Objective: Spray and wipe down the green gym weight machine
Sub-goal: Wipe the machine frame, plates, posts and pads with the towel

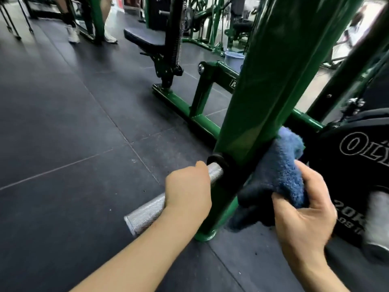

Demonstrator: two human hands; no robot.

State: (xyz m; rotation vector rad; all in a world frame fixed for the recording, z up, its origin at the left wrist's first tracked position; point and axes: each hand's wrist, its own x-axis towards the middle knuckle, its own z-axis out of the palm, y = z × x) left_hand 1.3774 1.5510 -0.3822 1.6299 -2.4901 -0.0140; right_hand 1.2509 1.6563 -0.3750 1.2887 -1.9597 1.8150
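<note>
The left hand (pixel 188 187) curls its fingers around the knurled silver metal handle (pixel 147 211) jutting from the glossy green steel upright (pixel 267 87) of the weight machine; the right hand (pixel 303 209) has fingers clamped on a fluffy blue cloth (pixel 280 175), pressed against the upright's right side; a black weight plate (pixel 357 157) sits just beside it, above the dark rubber floor (pixel 73 123).

Two hands (pixel 187 186) (pixel 303 209), one blue cloth (pixel 280 175), one weight plate (pixel 353 165), one bucket (pixel 233 60).
</note>
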